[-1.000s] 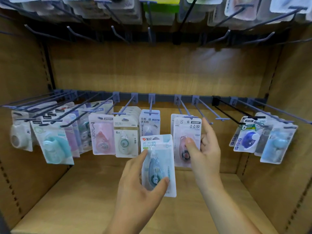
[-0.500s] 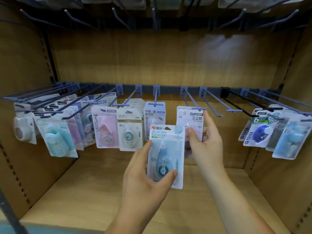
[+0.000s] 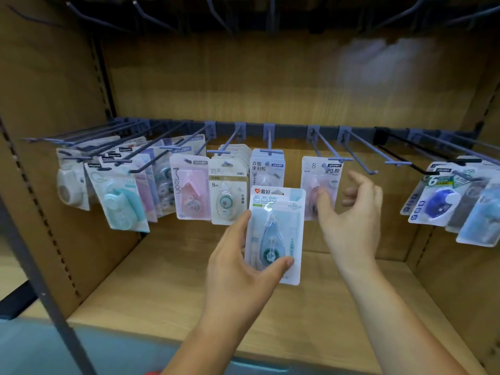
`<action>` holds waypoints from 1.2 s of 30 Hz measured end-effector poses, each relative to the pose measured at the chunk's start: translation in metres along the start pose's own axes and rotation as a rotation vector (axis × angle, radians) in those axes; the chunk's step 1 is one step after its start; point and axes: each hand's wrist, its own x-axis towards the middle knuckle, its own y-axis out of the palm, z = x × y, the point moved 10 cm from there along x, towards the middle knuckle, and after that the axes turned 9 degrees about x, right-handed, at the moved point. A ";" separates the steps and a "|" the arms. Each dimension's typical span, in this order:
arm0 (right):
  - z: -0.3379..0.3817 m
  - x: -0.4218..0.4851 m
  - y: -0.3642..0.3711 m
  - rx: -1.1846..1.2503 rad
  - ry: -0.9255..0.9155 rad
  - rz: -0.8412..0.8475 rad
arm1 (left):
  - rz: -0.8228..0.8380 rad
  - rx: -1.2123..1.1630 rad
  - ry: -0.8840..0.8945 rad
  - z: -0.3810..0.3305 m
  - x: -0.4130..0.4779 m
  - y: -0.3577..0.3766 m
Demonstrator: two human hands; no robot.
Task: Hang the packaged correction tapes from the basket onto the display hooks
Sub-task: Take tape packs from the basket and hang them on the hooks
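One packet (image 3: 276, 226) is gripped by the left hand (image 3: 238, 255), close to the hung row. The right hand (image 3: 354, 212) is held open, its thumb at a hung pink packet (image 3: 316, 174). Beyond, a bare hook (image 3: 372, 171) is offered; were its tip missed, the packet could be bent or dropped.

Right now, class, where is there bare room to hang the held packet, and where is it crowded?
Free: the bare grey hooks between the pink-tape packet and the dark-blue-tape packet. Crowded: overlapping packets at far left.
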 end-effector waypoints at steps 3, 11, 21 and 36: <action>0.004 -0.017 0.026 0.358 0.168 0.180 | -0.004 -0.012 -0.024 -0.001 0.001 -0.002; 0.007 -0.037 0.062 0.553 0.417 0.542 | 0.053 -0.146 -0.093 0.007 0.001 -0.002; 0.007 -0.045 0.065 0.624 0.555 0.522 | 0.304 -0.605 -0.398 0.031 -0.008 0.009; 0.027 -0.045 0.077 0.492 0.392 0.459 | 0.229 -0.608 -0.487 0.056 -0.008 -0.015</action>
